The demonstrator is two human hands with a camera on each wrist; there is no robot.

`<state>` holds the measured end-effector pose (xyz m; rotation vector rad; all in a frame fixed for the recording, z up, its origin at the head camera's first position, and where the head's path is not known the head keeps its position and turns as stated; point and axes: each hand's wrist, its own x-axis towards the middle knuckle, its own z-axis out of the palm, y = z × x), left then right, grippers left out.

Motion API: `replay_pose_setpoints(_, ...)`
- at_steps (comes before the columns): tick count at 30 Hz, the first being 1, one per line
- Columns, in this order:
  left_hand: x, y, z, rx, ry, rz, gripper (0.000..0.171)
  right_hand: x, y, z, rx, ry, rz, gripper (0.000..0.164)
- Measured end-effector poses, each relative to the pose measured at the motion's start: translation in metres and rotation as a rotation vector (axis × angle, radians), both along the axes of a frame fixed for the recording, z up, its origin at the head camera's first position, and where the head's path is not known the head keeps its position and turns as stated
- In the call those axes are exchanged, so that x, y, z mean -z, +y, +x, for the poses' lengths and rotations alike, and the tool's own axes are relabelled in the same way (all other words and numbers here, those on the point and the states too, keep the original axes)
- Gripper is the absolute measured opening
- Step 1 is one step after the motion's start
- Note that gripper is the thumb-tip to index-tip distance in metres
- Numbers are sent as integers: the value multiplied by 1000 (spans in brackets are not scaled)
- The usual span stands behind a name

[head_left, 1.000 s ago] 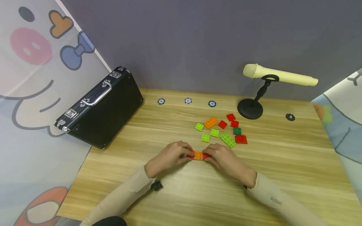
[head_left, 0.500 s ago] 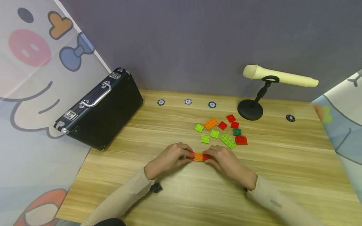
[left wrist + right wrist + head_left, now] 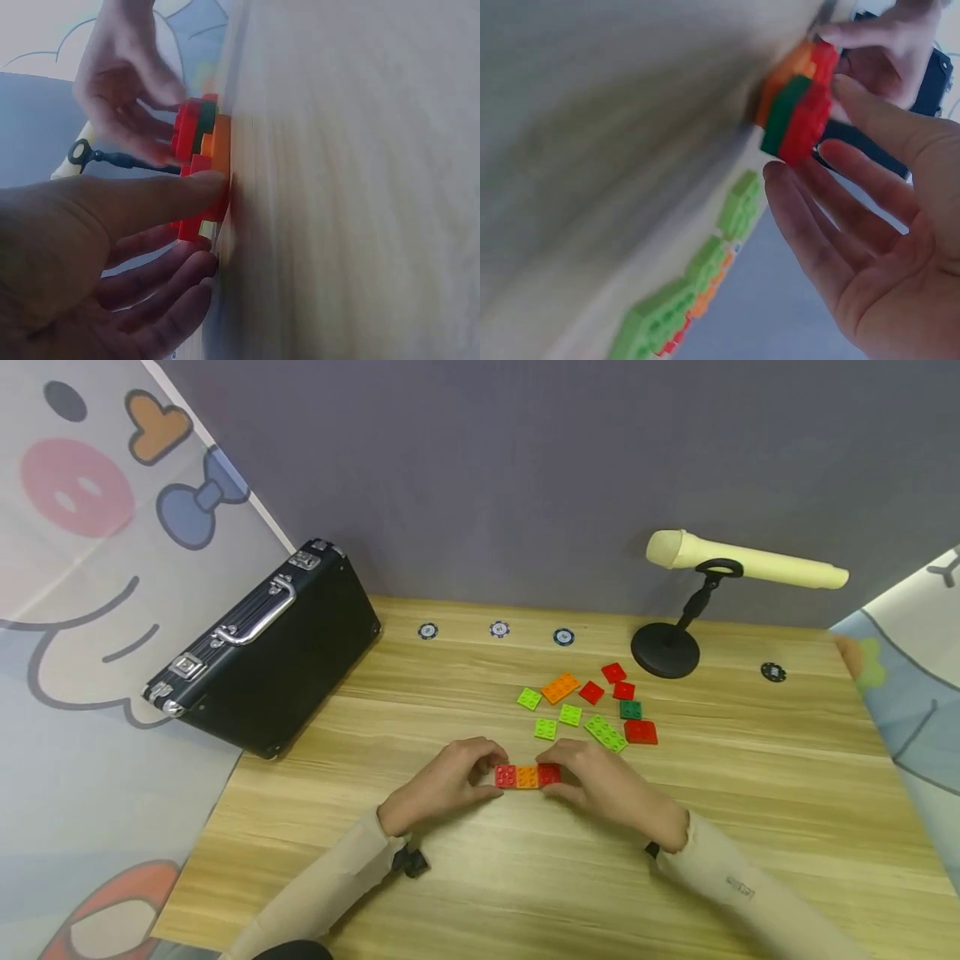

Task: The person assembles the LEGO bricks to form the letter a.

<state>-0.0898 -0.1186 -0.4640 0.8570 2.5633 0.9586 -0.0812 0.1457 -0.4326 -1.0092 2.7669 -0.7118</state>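
Note:
On the table lies a small build: an orange Duplo brick [image 3: 527, 777] at the base, a red brick [image 3: 505, 776] on its left end, and a dark green brick [image 3: 780, 116] under another red brick [image 3: 550, 774] on its right end. My left hand [image 3: 452, 779] surrounds the left end loosely, thumb at the near side, fingers spread behind. At the right end my right hand [image 3: 606, 783] is similarly relaxed, its thumb tip right at the red brick's edge and its fingers apart.
Behind the hands lie loose bricks, including a long lime brick [image 3: 605, 733], an orange brick [image 3: 560, 688] and a dark green brick [image 3: 631, 710]. A black case [image 3: 277, 652] stands left; a microphone stand [image 3: 665, 649] stands back right. Several poker chips [image 3: 564, 637] line the back.
Both hands have loosened and spread from the build's ends, so the left and right red bricks show more fully. The build has stayed about where it was.

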Motion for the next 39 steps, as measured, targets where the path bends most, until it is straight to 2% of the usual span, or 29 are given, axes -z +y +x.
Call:
replay_pose_setpoints(5, 0, 0, -2, -6, 13, 2, 35, -6, -1, -22, 62, 17, -32, 32)
replay_pose_setpoints(11, 2, 2, -5, 12, -2, 8, 32, 0, -5, -40, 68, 28, 99, 31)
replay_pose_setpoints(14, 3, 3, -7, 23, -18, 20, 31, 4, -7, -41, 47, 38, 138, 28)
replay_pose_setpoints(20, 4, 3, -9, 30, -29, 23, 30, 6, -5, -37, 31, 70, 141, 24)
replay_pose_setpoints(31, 1, 2, -7, 23, -57, 23, 31, 10, 0, -35, 12, 36, 119, 25)
replay_pose_setpoints(35, 1, 2, -6, 24, -60, 20, 31, 11, 2, -33, 25, 83, 127, 25)
replay_pose_setpoints(39, 2, 1, -5, 24, -63, 16, 31, 7, 3, -28, 35, 169, 126, 27)
